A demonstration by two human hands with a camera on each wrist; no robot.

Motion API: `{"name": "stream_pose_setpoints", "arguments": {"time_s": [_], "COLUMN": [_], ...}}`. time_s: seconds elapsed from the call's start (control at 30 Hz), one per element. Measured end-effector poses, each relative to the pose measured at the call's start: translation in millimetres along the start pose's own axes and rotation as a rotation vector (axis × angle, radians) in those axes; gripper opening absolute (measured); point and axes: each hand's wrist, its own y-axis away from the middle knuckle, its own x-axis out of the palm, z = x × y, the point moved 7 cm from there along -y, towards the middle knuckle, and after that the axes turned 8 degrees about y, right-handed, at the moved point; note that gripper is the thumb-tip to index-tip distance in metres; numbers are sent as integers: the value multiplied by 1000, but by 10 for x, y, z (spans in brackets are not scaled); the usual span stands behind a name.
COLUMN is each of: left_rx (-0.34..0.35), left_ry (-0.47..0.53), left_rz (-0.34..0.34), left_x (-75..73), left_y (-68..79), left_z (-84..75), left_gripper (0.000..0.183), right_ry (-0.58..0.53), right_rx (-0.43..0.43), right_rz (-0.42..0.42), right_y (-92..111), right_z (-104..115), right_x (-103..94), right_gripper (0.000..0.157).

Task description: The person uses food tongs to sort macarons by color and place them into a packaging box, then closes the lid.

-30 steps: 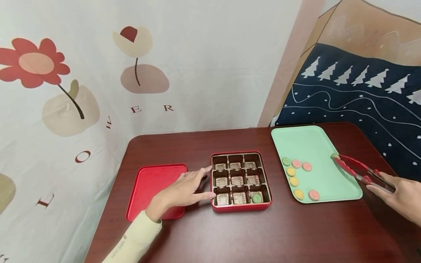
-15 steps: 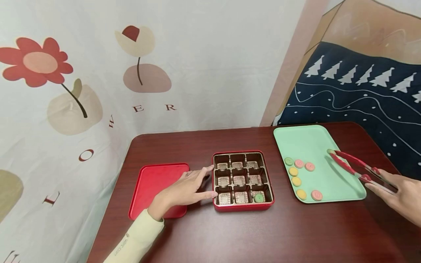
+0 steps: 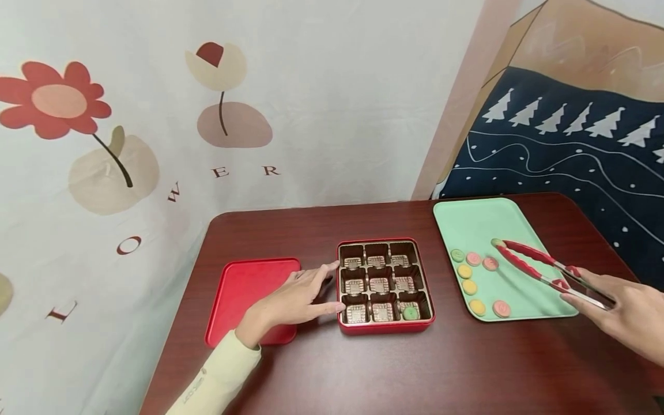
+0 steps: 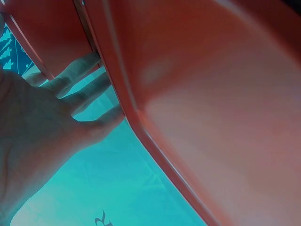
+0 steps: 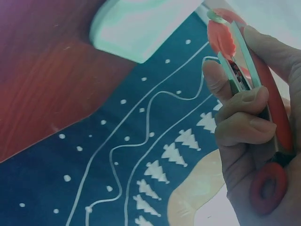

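My right hand grips red-and-silver tongs. Their tips pinch a green button-like disc above the mint-green tray. On that tray lie several similar discs: a green one, pink ones and yellow ones. My left hand has its fingers spread, with thumb and fingertip touching the left side of a red box. The box has a brown divided insert; a green disc sits in its near right compartment. In the right wrist view, fingers wrap the tongs' handles.
A red lid-like tray lies left of the box, partly under my left hand and forearm. The dark wooden table carries everything. A patterned cloth backdrop hangs behind the table's far edge.
My right hand has moved the tongs and the pinched green disc leftward, from the mint tray's right edge to over its middle. My left hand stays at the box.
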Motion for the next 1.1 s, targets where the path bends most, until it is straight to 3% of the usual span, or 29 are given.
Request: {"name": "stream_pose_setpoints", "arguments": {"time_s": [0.47,0.83,1.1], "left_rx": [9,-6,4], "left_ry": [2,-9,-1], "left_rz": [-5,2,-3], "left_x": [-19,1,2], "left_y": [10,14,7], "left_z": [-18,-8,-7], "left_gripper": [95,95,95], "right_ry": [-5,-8,-75], "right_rx": [-44,-56,-122], "right_rz": [119,315,261], "right_y": [-50,-57,-75], "right_z": [498,762,964], "right_x": [-107,30,43], "right_gripper": [67,68,64]}}
